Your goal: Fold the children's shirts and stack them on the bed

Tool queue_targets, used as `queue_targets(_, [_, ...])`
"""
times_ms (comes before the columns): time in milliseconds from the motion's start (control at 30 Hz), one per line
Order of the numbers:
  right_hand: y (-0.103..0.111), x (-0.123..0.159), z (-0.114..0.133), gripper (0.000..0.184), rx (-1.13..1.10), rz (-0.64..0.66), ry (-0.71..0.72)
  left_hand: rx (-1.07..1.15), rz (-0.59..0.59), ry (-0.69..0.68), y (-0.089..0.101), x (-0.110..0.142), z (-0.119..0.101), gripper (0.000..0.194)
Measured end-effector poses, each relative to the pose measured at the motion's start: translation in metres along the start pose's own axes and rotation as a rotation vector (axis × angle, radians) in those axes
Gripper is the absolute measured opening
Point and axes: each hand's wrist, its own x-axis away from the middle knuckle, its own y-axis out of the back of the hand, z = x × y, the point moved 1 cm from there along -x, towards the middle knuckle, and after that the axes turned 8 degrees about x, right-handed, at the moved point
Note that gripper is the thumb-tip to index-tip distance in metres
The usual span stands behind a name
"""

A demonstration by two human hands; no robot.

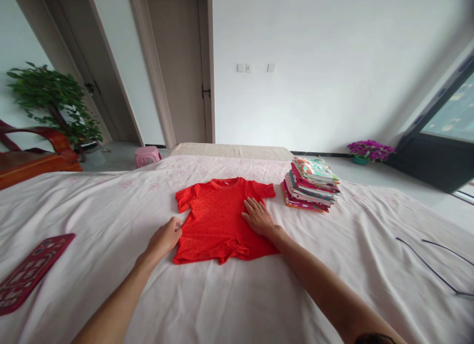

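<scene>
A small red short-sleeved T-shirt (218, 215) lies spread on the pale sheet, its collar pointing away from me. Its lower hem is bunched and wrinkled near the middle. At the shirt's left side edge, below the sleeve, my left hand (168, 234) is closed, with its fingertips pinching the fabric's edge. My right hand (258, 216) rests flat on the right part of the shirt, palm down, fingers stretched out.
A stack of folded clothes (311, 186) stands right of the shirt. A dark red patterned board (31, 272) lies at left, glasses (433, 267) at right. Beyond the sheet (207, 304) are a pink stool (147, 156) and purple flowers (370, 150).
</scene>
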Motion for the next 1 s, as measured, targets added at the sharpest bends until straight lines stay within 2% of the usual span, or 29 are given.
queue_targets(100, [0.002,0.001,0.001,0.065,0.001,-0.008,0.004,-0.178,-0.099,-0.074,0.001,0.01,-0.023,0.028])
queue_targets(167, [0.003,0.002,0.004,0.064,0.0,-0.004,-0.003,-0.215,-0.198,-0.232,-0.006,0.016,-0.044,0.034])
queue_targets(233, [0.004,0.005,0.007,0.065,0.002,-0.002,-0.03,-0.182,-0.202,-0.42,-0.02,0.018,-0.059,0.04])
queue_targets(300, [0.004,0.009,0.01,0.067,0.007,-0.004,-0.062,-0.173,-0.139,-0.512,-0.036,0.016,-0.065,0.046])
queue_targets(367, [0.004,0.017,0.01,0.069,0.009,-0.002,-0.081,-0.229,-0.12,-0.484,-0.05,0.013,-0.06,0.054])
queue_targets(467, [0.005,0.03,0.002,0.069,0.015,0.001,-0.065,-0.336,-0.176,-0.398,-0.059,0.012,-0.043,0.062])
queue_targets(700, [0.005,0.053,-0.025,0.064,0.004,0.006,-0.097,-0.426,-0.231,-0.313,-0.048,0.019,-0.018,0.062])
queue_targets(1000, [0.006,0.055,-0.025,0.064,-0.02,0.021,-0.132,-0.465,-0.232,-0.251,-0.044,0.028,-0.014,0.059])
